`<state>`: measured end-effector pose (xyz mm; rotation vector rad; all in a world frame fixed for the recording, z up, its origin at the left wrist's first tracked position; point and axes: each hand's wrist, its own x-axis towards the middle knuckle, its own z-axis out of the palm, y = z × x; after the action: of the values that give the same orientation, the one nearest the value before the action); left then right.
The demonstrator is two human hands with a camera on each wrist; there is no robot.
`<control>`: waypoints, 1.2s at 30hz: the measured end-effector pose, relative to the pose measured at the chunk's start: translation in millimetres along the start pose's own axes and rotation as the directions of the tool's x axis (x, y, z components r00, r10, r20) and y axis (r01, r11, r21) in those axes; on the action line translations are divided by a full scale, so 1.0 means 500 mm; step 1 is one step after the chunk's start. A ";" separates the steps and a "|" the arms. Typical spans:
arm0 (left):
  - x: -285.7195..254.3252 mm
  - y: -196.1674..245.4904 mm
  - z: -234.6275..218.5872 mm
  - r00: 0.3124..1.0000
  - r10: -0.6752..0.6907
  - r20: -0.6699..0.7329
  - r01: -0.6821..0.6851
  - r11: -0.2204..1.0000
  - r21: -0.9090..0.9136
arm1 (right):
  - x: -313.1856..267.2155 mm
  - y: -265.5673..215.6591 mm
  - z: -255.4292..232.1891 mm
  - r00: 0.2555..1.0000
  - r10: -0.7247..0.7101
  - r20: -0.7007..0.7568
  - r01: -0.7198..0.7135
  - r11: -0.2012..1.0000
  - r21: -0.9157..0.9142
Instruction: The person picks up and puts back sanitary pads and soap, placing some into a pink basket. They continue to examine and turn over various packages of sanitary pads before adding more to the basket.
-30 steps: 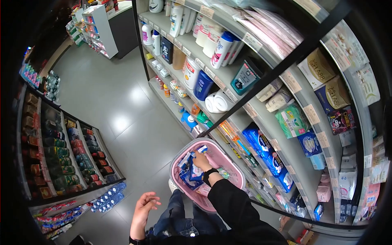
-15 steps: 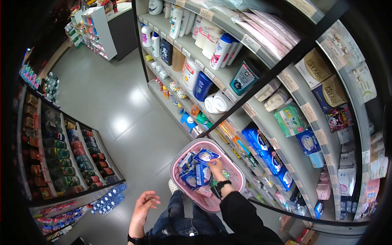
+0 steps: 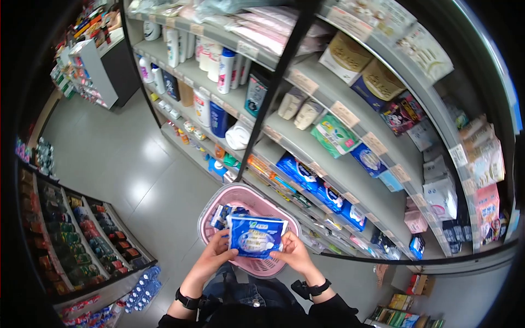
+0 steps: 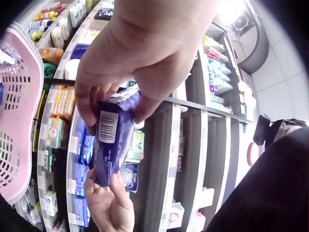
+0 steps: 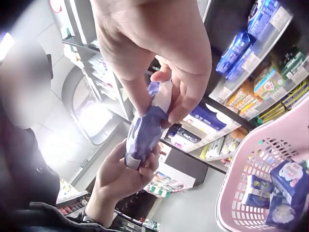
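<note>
Both hands hold a blue and white soft plastic pack (image 3: 257, 238) above a pink basket (image 3: 257, 194). My left hand (image 3: 213, 254) grips its left side, thumb on the printed face. On the other side, my right hand (image 3: 297, 254) pinches the pack's right edge between thumb and fingers. A barcode label shows on the pack (image 4: 113, 135) in the left wrist view, and its white crimped end lies by my left fingers. Inside the basket lie several more small blue packs (image 5: 289, 181), partly hidden in the head view by the held one.
Shelves to the right carry similar blue packs (image 3: 298, 170), a green pack (image 3: 333, 135) and toiletry bottles (image 3: 219, 119). A low rack of drinks (image 3: 71, 235) stands at left, with wrapped water bottles (image 3: 142, 290) beside it. Grey floor (image 3: 136, 180) runs between them.
My right hand has lifted a blue pack out of the basket toward me. The left hand has come in from the side and now grips it too. The view has turned right.
</note>
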<state>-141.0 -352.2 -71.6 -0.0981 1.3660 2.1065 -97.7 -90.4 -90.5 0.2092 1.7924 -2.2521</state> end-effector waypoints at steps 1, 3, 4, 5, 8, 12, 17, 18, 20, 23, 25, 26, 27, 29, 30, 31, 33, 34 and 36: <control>0.010 0.002 0.017 0.999 0.014 0.046 -0.012 0.998 -0.056 | -0.012 -0.018 0.011 1.000 -0.008 0.007 0.008 1.000 0.030; 0.025 0.014 0.043 0.994 0.024 0.103 -0.020 0.999 -0.037 | -0.032 -0.026 -0.004 1.000 -0.020 -0.017 0.020 0.999 -0.027; 0.031 0.016 0.054 0.989 0.034 0.141 -0.032 0.999 -0.023 | -0.040 -0.030 -0.011 0.999 -0.023 -0.025 0.021 0.996 -0.082; 0.036 0.015 0.061 0.992 0.029 0.121 -0.026 0.999 -0.024 | -0.042 -0.034 -0.007 0.994 -0.079 -0.072 0.081 0.996 0.022; 0.046 0.022 0.079 0.984 -0.023 0.174 0.025 1.000 -0.009 | -0.048 -0.065 -0.033 0.981 -0.116 -0.156 0.132 0.987 0.092; 0.055 0.026 0.102 0.964 -0.100 0.247 0.089 0.994 0.056 | -0.059 -0.123 -0.043 0.998 -0.058 -0.008 0.059 0.995 0.077; 0.059 0.017 0.098 0.962 -0.072 0.264 0.066 0.997 0.033 | -0.054 -0.155 -0.115 0.978 -0.153 -0.143 0.132 0.980 -0.150; 0.060 0.018 0.093 0.960 -0.072 0.270 0.066 0.997 0.033 | -0.051 -0.174 -0.134 0.932 -0.264 -0.248 0.212 0.953 -0.216; 0.058 0.018 0.076 0.978 -0.054 0.200 0.035 0.995 0.097 | -0.048 -0.216 -0.186 0.811 -0.417 -0.410 0.311 0.901 -0.302; 0.050 0.014 0.053 0.989 -0.058 0.136 0.045 0.994 0.098 | -0.044 -0.294 -0.255 0.604 -0.594 -0.532 0.370 0.800 -0.473; 0.043 0.005 0.038 0.991 -0.057 0.117 0.047 0.996 0.082 | -0.031 -0.309 -0.337 0.525 -0.625 -0.577 0.294 0.770 -0.566; 0.040 0.001 0.034 0.994 -0.053 0.095 0.045 0.995 0.084 | -0.017 -0.310 -0.379 0.472 -0.663 -0.582 0.233 0.730 -0.643; 0.037 -0.002 0.030 0.996 -0.049 0.072 0.043 0.995 0.086 | -0.006 -0.329 -0.392 0.484 -0.625 -0.612 0.128 0.743 -0.657; 0.033 -0.007 0.022 0.997 -0.051 0.061 0.044 0.993 0.110 | 0.022 -0.343 -0.430 0.492 -0.586 -0.644 0.023 0.748 -0.664; 0.031 -0.009 0.020 0.998 -0.051 0.048 0.044 0.990 0.132 | 0.048 -0.327 -0.467 0.458 -0.652 -0.605 0.074 0.706 -0.705; 0.028 -0.010 0.018 0.998 -0.051 0.045 0.044 0.990 0.133 | 0.067 -0.315 -0.493 0.420 -0.712 -0.563 0.123 0.659 -0.742; 0.022 -0.013 0.016 0.999 -0.040 0.033 0.035 0.991 0.129 | 0.091 -0.317 -0.504 0.410 -0.707 -0.576 0.093 0.661 -0.745; 0.020 -0.014 0.014 0.999 -0.039 0.026 0.035 0.991 0.127 | 0.102 -0.317 -0.510 0.396 -0.704 -0.590 0.060 0.661 -0.748; 0.016 -0.016 0.011 1.000 -0.030 0.007 0.029 0.992 0.126 | 0.120 -0.315 -0.521 0.394 -0.684 -0.614 0.034 0.679 -0.734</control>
<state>-141.5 -341.8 -78.5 -0.0564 1.4792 1.9887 -212.2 188.8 -19.5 1.0706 3.3714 -1.6230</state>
